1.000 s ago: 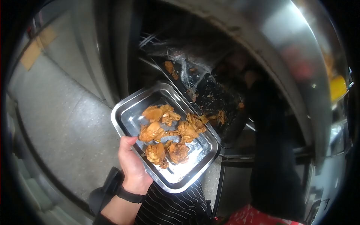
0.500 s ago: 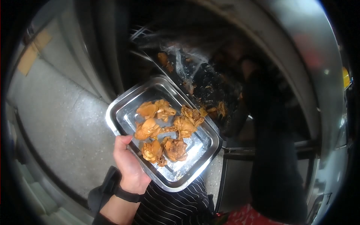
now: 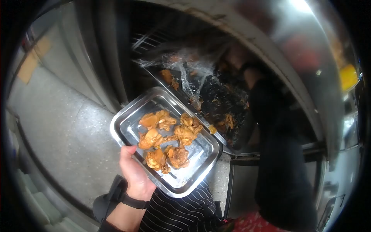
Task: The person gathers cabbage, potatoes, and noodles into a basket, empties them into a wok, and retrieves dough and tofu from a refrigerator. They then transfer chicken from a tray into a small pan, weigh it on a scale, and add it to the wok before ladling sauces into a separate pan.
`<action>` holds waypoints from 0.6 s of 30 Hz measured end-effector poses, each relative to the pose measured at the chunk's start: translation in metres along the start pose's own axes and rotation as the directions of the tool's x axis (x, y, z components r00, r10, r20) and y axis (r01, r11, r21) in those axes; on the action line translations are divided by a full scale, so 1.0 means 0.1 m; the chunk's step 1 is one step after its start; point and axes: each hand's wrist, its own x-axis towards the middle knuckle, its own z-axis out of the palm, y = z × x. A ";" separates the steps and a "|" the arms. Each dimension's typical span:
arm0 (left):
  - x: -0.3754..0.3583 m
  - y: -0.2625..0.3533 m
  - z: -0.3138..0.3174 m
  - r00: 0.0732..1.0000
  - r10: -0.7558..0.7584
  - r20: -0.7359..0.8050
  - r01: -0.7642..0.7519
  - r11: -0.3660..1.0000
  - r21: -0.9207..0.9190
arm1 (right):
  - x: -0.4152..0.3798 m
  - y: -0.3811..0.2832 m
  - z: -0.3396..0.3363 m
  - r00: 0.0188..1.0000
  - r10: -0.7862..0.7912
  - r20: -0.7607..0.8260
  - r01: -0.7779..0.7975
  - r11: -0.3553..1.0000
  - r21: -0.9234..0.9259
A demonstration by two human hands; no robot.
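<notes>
My left hand (image 3: 134, 172) grips the near left rim of a rectangular steel tray (image 3: 203, 158), thumb over the edge and the other fingers hidden underneath. Several browned chicken pieces (image 3: 178, 156) lie in it, and the tray tilts slightly. Just beyond its far edge is a larger dark tray (image 3: 220, 102) with a few scraps of chicken (image 3: 228, 121) and some sauce. Crumpled clear plastic wrap (image 3: 185, 71) covers the back of that dark tray. My right hand (image 3: 236, 58) reaches deep into the shadow by the wrap; its fingers are too dim to make out.
The dark tray sits inside a metal cabinet, with a wire rack (image 3: 148, 41) at the back left. A curved steel door edge (image 3: 266, 46) runs along the right. Grey speckled floor (image 3: 69, 127) shows at left. A yellow object (image 3: 348, 77) is at far right.
The steel tray has shifted slightly left and down, away from the dark tray. The plastic wrap and my right hand show more clearly now.
</notes>
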 end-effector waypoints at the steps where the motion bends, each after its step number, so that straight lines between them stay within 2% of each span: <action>1: -0.01 0.01 -0.01 1.000 -0.013 0.011 0.013 1.000 0.008 | -0.01 -0.01 0.02 0.999 -0.019 0.043 0.018 1.000 0.021; 7: 0.06 0.02 -0.08 0.998 -0.057 -0.006 0.057 0.998 0.001 | -0.04 -0.33 0.11 0.916 -0.189 0.354 0.118 0.970 0.212; 8: 0.06 0.02 -0.10 0.998 -0.053 -0.027 0.054 0.998 0.011 | -0.05 -0.36 0.16 0.916 -0.191 0.352 0.118 0.969 0.218; 10: 0.03 0.03 -0.06 0.997 -0.034 -0.073 0.036 0.999 0.030 | -0.16 -0.40 0.24 0.950 0.153 0.272 -0.177 0.982 0.065; 11: 0.01 0.04 -0.05 0.996 -0.040 -0.080 0.043 0.999 0.030 | -0.21 -0.36 0.31 0.947 0.158 0.280 -0.183 0.981 0.066; 13: 0.01 0.03 -0.04 0.991 -0.032 -0.132 0.040 0.998 0.054 | -0.33 -0.25 0.45 1.000 0.022 -0.014 -0.023 0.998 -0.054; 14: 0.02 0.01 -0.06 0.991 -0.030 -0.129 0.037 0.998 0.050 | -0.57 -0.57 0.52 0.994 0.095 -0.050 -0.068 0.921 0.384; 17: 0.03 -0.01 -0.13 0.995 -0.008 -0.098 0.011 0.999 0.034 | -0.74 -0.51 0.81 0.999 0.019 -0.035 -0.009 0.960 0.280; 18: 0.03 -0.01 -0.13 0.998 -0.006 -0.064 0.008 1.000 0.030 | -0.92 -0.83 0.74 0.975 0.216 0.050 -0.220 0.912 0.348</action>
